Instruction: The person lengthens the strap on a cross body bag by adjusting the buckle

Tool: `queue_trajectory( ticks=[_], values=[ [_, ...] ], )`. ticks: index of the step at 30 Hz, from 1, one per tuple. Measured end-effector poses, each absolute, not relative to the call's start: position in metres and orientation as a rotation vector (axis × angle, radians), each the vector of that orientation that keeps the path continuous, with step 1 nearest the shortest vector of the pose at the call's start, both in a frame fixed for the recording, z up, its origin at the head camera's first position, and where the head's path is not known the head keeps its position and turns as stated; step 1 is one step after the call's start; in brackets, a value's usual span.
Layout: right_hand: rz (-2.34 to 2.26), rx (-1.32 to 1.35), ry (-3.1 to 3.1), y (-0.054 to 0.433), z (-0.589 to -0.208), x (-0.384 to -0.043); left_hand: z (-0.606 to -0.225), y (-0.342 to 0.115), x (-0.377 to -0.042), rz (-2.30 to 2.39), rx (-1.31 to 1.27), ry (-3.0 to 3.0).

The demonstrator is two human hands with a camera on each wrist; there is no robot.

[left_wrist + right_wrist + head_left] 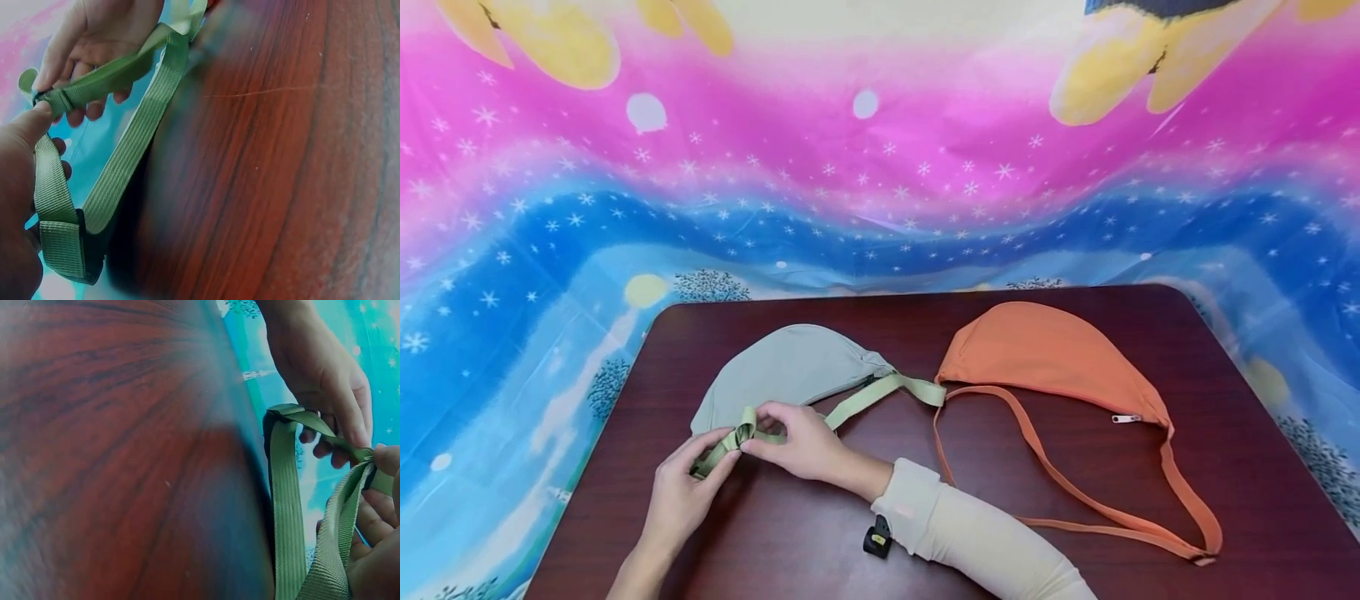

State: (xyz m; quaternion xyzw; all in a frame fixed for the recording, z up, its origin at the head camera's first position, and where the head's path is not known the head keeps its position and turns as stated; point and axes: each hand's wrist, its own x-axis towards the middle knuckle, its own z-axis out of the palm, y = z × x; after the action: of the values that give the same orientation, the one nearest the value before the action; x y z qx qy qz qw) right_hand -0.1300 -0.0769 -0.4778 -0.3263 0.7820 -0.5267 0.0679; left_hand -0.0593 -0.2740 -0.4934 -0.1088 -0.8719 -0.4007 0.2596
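A pale grey-green crescent bag (790, 367) lies at the left of the table, its green webbing strap (868, 398) running from the bag's right end. In front of the bag, my left hand (681, 492) pinches the strap between thumb and fingers. My right hand (801, 442) grips it just beside, where the strap loops up at a small dark buckle (39, 97). In the left wrist view, the thumbs meet near that buckle. Lower down, the strap folds through a second dark buckle (94, 250) by the left hand.
An orange crescent bag (1045, 354) lies on the right, its long orange strap (1060, 475) looped toward the front. The dark red wooden table (1247, 467) has a printed cloth (850, 167) hanging behind it. A small black device (877, 537) sits by the right sleeve.
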Motion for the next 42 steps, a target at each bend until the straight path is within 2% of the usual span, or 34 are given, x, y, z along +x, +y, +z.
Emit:
queue_trajectory(
  ticks=[13, 42],
  values=[
    [-1.563, -1.011, 2.379, -0.082, -0.481, -0.127, -0.502, -0.281, -0.049, -1.027, -0.159, -2.461],
    [-1.485, -1.049, 2.385, -0.085, -0.481, -0.125, -0.504, -0.28, -0.051, -1.039, -0.359, -2.405]
  ],
)
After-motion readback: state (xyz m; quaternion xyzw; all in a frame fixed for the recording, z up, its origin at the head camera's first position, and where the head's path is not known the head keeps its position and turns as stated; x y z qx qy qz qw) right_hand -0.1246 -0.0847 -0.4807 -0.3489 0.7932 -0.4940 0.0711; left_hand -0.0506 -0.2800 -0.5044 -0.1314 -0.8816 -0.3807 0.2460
